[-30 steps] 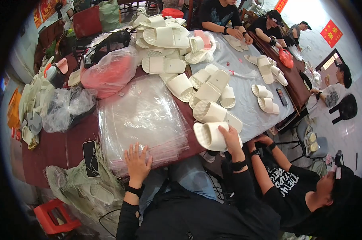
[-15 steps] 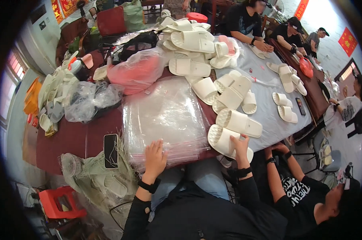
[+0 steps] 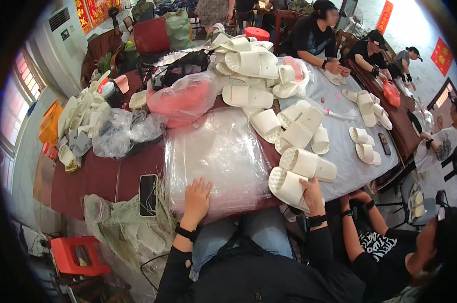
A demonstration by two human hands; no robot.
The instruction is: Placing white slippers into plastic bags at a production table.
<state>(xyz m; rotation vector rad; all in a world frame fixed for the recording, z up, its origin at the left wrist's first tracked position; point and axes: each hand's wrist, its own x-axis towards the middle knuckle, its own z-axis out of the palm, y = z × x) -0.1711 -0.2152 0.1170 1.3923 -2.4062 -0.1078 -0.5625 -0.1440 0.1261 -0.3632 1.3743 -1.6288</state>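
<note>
The left hand (image 3: 195,198) is laid open and flat on the stack of clear plastic bags (image 3: 218,156), while a white slipper (image 3: 290,188) is gripped by the right hand (image 3: 314,194).

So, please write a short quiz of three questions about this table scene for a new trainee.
1. True or false: the left hand rests flat on the stack of clear plastic bags.
2. What does the right hand grip? A) a white slipper B) the phone C) the pink bag
3. Fill in: the black phone lies to the ___ of the left hand.

Key: 1 true; 2 A, the white slipper; 3 left.
</note>
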